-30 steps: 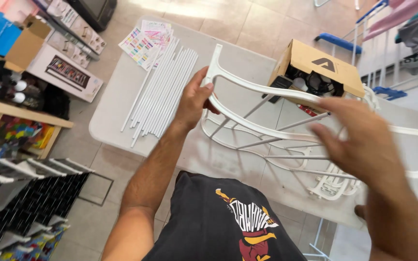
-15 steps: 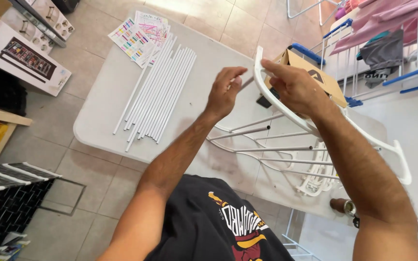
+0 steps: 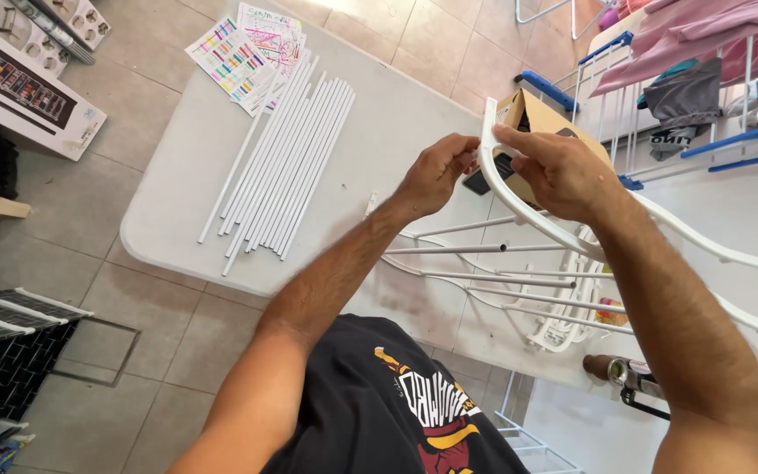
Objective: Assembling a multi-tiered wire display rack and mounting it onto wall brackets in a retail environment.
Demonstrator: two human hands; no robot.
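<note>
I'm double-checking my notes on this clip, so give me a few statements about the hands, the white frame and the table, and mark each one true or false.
1. The right hand grips the curved white frame piece. True.
2. The left hand rests flat on the bundle of white rods. False: it is raised at the frame's upper end, away from the rods.
3. The rods lie together on the white table. True.
4. The cardboard box sits on the floor. False: it is on the table, behind the hands.
5. Colourful printed sheets lie at the table's far corner. True.

Brown cardboard box [image 3: 544, 118] on table; white flat box [image 3: 19, 88] on floor.
</note>
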